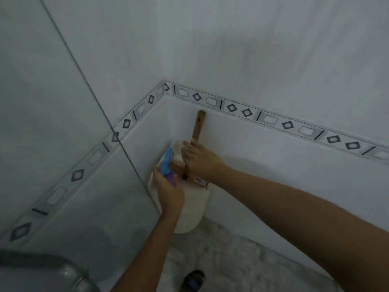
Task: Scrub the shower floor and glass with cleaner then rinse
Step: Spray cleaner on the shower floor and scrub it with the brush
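Note:
A cream plastic bucket point(194, 205) stands in the tiled corner of the shower. My left hand point(168, 191) is at its rim, closed around a spray bottle point(166, 165) with a blue trigger head and purple neck. My right hand point(202, 159) grips a brown wooden handle point(197, 127) that sticks up out of the bucket and leans toward the wall. A pale cloth or sponge point(177, 151) shows inside the bucket behind the bottle. The glass panel point(63, 144) runs along the left, its edge a dark diagonal line.
White wall tiles with a diamond-patterned border strip point(273, 121) wrap the corner. The grey mottled floor point(231, 253) lies below, with a dark sandal point(193, 280) on it. A grey rounded object point(42, 272) sits at the bottom left behind the glass.

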{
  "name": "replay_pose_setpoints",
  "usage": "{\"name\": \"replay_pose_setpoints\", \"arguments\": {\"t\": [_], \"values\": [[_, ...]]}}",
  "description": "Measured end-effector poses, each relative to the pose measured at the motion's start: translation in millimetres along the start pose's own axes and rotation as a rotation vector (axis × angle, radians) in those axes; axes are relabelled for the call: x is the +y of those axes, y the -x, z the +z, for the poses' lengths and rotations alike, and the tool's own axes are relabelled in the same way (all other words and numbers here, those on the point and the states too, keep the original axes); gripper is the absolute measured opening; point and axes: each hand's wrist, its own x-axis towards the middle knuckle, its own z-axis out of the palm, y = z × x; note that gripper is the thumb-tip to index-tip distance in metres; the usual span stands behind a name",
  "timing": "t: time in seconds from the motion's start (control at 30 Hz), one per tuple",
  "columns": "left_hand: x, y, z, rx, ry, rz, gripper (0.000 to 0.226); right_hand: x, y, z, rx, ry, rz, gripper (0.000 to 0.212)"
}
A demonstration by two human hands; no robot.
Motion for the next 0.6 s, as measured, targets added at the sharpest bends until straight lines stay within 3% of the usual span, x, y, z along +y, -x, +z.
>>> {"name": "replay_pose_setpoints", "arguments": {"t": [0.23,0.4,0.6], "values": [[-1,-12,3,0.105,0.008,-0.076,0.07,2,-29,-16,-0.259,0.191,-0.018,0.035],[-11,-15,4,0.055,0.057,-0.108,0.037,3,-37,-35,-0.417,0.17,0.044,0.02],[-24,-10,6,-0.045,-0.083,0.0,0.021,7,-17,-62,-0.584,-0.001,0.238,0.019]]}}
